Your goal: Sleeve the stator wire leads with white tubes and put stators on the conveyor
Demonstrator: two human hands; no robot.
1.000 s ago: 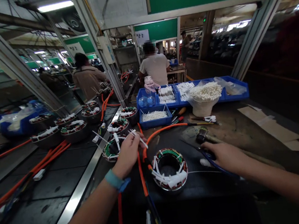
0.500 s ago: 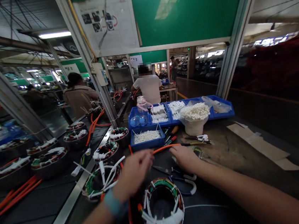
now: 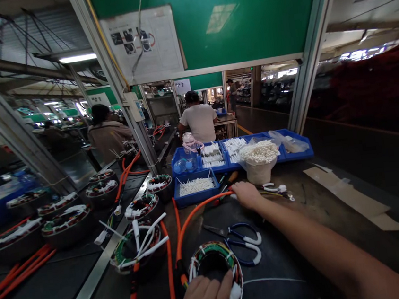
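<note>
A motor stator [image 3: 228, 256] with green, red and white windings lies at the near edge of the bench. My left hand [image 3: 206, 298] grips its near rim, covering part of the white wrapping. An orange cable [image 3: 189, 219] rises from beside the stator and curves away to the right. Its far part is held in my closed right hand [image 3: 247, 195], and bare wire ends with white connectors [image 3: 278, 188] stick out beyond. Blue-handled scissors [image 3: 246, 239] lie between the stator and my right forearm.
Several other stators [image 3: 67, 220] stand to the left, some across a metal rail [image 3: 92, 284]. Behind are a blue tray of white sticks [image 3: 198, 185], blue bins [image 3: 299, 146] and a bagged tub of white tubes [image 3: 259, 155]. Cardboard [image 3: 350, 198] lies right. People sit farther off.
My left hand has come back from the cable toward me and taken hold of the stator's near rim. My right hand has moved slightly away with the cable, uncovering the scissors.
</note>
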